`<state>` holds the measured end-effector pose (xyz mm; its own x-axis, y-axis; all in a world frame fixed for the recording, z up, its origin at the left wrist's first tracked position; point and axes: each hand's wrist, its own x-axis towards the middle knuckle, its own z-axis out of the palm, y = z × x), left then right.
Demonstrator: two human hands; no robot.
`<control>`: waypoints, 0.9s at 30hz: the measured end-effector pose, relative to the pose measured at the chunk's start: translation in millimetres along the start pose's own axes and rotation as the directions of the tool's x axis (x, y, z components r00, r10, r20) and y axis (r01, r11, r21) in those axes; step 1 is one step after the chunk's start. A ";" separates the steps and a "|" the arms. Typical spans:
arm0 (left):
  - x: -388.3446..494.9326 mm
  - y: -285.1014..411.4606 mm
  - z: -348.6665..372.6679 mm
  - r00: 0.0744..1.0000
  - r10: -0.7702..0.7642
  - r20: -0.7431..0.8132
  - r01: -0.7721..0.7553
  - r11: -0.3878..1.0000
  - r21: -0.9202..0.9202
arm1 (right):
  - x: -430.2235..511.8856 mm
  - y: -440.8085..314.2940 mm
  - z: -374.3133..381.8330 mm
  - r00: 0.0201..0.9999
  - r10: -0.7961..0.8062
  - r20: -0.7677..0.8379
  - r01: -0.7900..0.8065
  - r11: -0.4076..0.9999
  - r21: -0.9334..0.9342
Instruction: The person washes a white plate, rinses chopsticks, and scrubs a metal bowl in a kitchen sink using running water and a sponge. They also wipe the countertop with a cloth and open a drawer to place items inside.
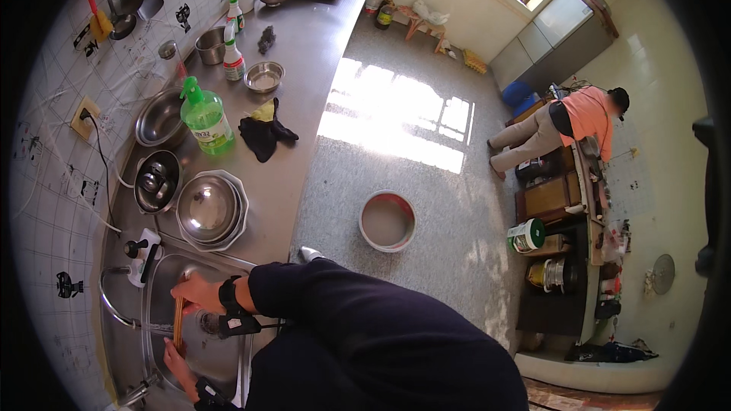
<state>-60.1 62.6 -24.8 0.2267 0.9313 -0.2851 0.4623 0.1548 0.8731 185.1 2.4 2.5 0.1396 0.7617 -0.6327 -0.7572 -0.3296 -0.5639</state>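
Note:
A bundle of wooden chopsticks (179,319) spans the steel sink (208,368), held over the basin. My right hand (195,291) grips its upper end, with a black strap and small device on the wrist. At the lower end, my left hand (178,362) closes around the sticks, partly hidden by them. Water runs from the curved faucet (117,311) towards the middle of the bundle. A round, dark-edged thing (208,324) in the basin is partly covered by my right wrist device; what it is cannot be made out.
Stacked steel bowls (207,208), a lidded pot (157,181), a green pump bottle (208,125) and dark gloves (265,131) lie on the steel counter (297,40). A bucket of cloudy liquid (388,221) stands on the floor behind me. Another person (582,111) bends over the opposite counter.

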 end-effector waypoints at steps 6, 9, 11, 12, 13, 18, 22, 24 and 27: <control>-47.6 40.5 -8.8 0.942 0.283 0.183 -0.337 0.791 0.511 | 33.3 13.1 14.5 0.997 0.018 -0.069 -0.022 0.998 -0.055; -69.8 55.2 -14.1 0.836 0.490 0.246 -0.531 0.612 0.587 | 44.2 35.1 34.0 0.994 0.056 -0.089 -0.071 0.983 -0.172; -81.0 58.5 -16.0 0.873 0.439 0.214 -0.456 0.578 0.676 | 47.9 48.8 49.5 0.992 0.071 -0.104 -0.087 0.983 -0.161; -85.3 58.0 -17.5 0.936 0.308 0.168 -0.325 0.582 0.745 | 50.1 55.5 60.4 0.988 0.082 -0.129 -0.100 0.985 -0.140; -88.3 56.0 -18.7 0.970 0.214 0.119 -0.223 0.570 0.791 | 50.9 62.5 68.9 0.988 0.103 -0.111 -0.119 0.982 -0.144; -101.1 30.8 -27.0 0.980 0.198 0.010 -0.151 0.716 0.681 | 55.3 87.0 89.8 0.969 0.242 -0.058 -0.248 0.954 -0.171; -107.9 15.7 -19.7 0.999 0.026 -0.026 -0.014 0.921 0.389 | 56.1 81.5 91.6 0.933 0.356 -0.058 -0.356 0.880 -0.315; -111.3 10.2 -8.6 0.995 0.068 -0.077 -0.033 0.919 0.393 | 54.1 76.4 90.1 0.934 0.357 0.032 -0.331 0.893 -0.306; -112.2 1.0 1.0 0.997 0.046 -0.062 -0.016 0.905 0.425 | 56.9 69.7 94.4 0.893 0.441 0.088 -0.423 0.890 -0.170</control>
<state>-84.2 -42.1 7.6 0.1942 0.9561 -0.2193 0.7794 -0.0146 0.6264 80.0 75.4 -22.7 -0.2661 0.5839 -0.7670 -0.6242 -0.7107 -0.3246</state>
